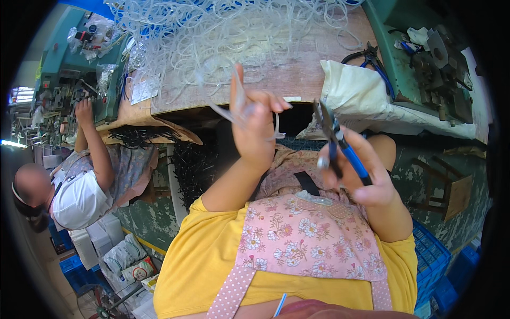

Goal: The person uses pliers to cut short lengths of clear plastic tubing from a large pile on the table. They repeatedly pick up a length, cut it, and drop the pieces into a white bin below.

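Observation:
My left hand [254, 130] is raised in front of the table edge, closed on a thin transparent plastic tube [225, 112]. The tube's loose ends stick out past the fingers and are blurred. My index finger points upward. To the right of it, my right hand [369, 173] grips blue-handled pliers [331, 126] with the jaws pointing up and slightly left. Their tips are apart from the tube. A tangled heap of similar transparent tubes [234, 32] covers the far part of the wooden table [297, 72].
Another blue-handled pair of pliers [376, 65] lies by a white cloth bag [353, 93]. Green machines [433, 69] flank the table. Black strips [194, 173] fill a container below left. A co-worker [85, 196] sits at the left. A blue crate [430, 255] and wooden stool [457, 196] stand right.

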`<state>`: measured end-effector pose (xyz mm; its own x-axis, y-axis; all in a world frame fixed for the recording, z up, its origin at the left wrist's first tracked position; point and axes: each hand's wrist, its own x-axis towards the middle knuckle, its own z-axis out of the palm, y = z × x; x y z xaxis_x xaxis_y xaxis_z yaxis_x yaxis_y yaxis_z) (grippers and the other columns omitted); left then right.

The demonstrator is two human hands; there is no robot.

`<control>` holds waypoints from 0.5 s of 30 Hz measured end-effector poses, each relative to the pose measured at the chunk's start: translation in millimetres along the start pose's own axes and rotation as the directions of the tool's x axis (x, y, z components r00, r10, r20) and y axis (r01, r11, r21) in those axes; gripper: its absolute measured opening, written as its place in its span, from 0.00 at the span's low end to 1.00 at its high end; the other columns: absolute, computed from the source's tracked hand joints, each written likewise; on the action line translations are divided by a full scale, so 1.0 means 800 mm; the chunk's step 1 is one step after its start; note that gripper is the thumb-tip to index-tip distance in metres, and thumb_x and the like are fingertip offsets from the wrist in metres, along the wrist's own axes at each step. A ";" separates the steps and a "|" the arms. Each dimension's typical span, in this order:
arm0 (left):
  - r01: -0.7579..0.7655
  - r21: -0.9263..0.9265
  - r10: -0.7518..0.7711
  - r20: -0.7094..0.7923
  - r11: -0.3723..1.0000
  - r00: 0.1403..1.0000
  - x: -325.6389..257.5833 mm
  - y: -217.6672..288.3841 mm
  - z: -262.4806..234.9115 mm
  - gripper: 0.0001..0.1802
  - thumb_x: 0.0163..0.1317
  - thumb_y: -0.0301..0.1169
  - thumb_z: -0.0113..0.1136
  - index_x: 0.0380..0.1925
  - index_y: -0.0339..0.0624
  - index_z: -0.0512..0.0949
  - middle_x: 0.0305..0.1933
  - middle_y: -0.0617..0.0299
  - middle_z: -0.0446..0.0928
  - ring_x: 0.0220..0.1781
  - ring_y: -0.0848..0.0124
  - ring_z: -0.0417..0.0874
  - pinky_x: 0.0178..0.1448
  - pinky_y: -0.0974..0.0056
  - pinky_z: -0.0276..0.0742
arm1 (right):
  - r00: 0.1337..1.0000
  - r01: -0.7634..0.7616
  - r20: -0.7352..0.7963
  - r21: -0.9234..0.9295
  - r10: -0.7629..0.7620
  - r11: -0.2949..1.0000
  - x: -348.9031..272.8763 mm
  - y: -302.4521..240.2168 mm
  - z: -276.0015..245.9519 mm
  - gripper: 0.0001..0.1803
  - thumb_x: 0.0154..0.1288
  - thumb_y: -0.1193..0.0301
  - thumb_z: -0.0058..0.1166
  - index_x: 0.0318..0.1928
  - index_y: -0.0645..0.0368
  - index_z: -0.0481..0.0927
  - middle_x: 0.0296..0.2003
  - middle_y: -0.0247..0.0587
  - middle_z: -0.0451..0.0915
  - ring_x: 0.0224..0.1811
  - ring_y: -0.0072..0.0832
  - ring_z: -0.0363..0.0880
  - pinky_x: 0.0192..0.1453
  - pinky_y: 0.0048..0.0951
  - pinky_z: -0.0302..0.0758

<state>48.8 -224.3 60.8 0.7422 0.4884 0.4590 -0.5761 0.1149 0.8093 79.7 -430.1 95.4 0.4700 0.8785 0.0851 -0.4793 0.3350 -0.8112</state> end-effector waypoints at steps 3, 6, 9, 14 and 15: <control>0.191 -0.634 -0.300 -0.068 0.749 0.952 0.009 0.018 0.002 0.39 0.69 0.50 0.43 0.72 0.40 0.49 0.25 0.65 0.64 0.29 0.72 0.67 0.39 0.65 0.69 | 0.969 0.129 -0.027 -0.791 -0.245 0.598 0.006 0.001 0.003 0.41 0.47 0.73 0.63 0.66 0.57 0.66 0.44 0.42 0.72 0.39 0.27 0.73 0.41 0.27 0.71; 0.193 -0.717 -0.272 0.006 0.670 0.962 0.016 0.028 0.003 0.41 0.67 0.59 0.40 0.72 0.43 0.52 0.24 0.66 0.62 0.26 0.72 0.64 0.35 0.67 0.66 | 0.951 0.135 0.086 -0.979 -0.297 0.150 0.008 0.009 0.015 0.38 0.42 0.71 0.66 0.60 0.48 0.75 0.42 0.43 0.72 0.39 0.37 0.75 0.42 0.33 0.73; 0.179 -0.715 -0.246 0.011 0.676 0.969 0.017 0.030 0.007 0.44 0.66 0.63 0.40 0.71 0.44 0.54 0.23 0.66 0.61 0.26 0.73 0.63 0.34 0.67 0.65 | 0.939 0.154 0.137 -0.987 -0.316 0.032 0.007 0.013 0.020 0.36 0.40 0.71 0.67 0.57 0.46 0.78 0.42 0.41 0.72 0.34 0.35 0.72 0.36 0.33 0.70; 0.151 -0.702 -0.212 0.000 0.696 0.977 0.015 0.033 0.011 0.44 0.66 0.64 0.39 0.71 0.44 0.54 0.22 0.66 0.61 0.25 0.73 0.63 0.33 0.67 0.65 | 0.941 0.146 0.155 -0.988 -0.300 -0.050 0.005 0.012 0.023 0.37 0.39 0.71 0.67 0.57 0.45 0.78 0.41 0.39 0.72 0.32 0.33 0.71 0.34 0.33 0.68; 0.152 -0.700 -0.210 0.002 0.698 0.978 0.015 0.034 0.011 0.44 0.66 0.64 0.39 0.71 0.44 0.54 0.22 0.66 0.60 0.25 0.73 0.63 0.33 0.67 0.65 | 0.942 0.144 0.153 -0.988 -0.300 -0.054 0.005 0.012 0.024 0.37 0.39 0.71 0.67 0.57 0.45 0.78 0.41 0.39 0.72 0.32 0.33 0.71 0.34 0.34 0.68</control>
<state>44.9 -222.8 91.1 0.8475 0.4513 0.2796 -0.5292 0.7599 0.3775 62.8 -416.8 99.1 0.4728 0.7789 0.4120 0.8256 -0.2283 -0.5160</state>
